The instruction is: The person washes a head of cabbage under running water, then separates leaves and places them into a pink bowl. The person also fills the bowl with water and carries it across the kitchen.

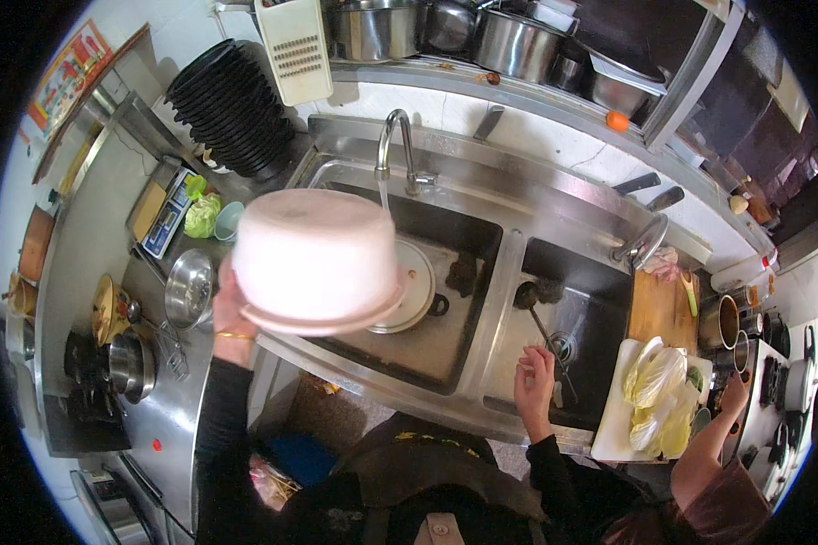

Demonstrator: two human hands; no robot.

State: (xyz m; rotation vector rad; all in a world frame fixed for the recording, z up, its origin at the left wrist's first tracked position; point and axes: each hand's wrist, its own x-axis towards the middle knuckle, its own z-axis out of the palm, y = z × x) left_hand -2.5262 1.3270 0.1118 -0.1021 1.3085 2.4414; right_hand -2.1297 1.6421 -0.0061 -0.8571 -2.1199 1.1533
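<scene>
My left hand (230, 310) grips the rim of a large white basin (317, 259), which is turned bottom up over the left sink bowl. Light washes out much of its surface. Behind it, water runs from the curved faucet (401, 136). Plates (417, 283) lie in the left sink bowl (443, 354), partly hidden by the basin. My right hand (536, 381) hovers over the near side of the right sink bowl (593, 327), with nothing in it and its fingers loosely bent. A long-handled ladle (528, 296) rests in that bowl, beside this hand.
At right, a white cutting board (610, 409) bears napa cabbage leaves (661, 388), next to a wooden board (661, 306). Another person's arm (702, 456) reaches in there. On the left counter stand a metal bowl (189, 289), a kitchen scale (167, 211) and stacked black dishes (232, 109).
</scene>
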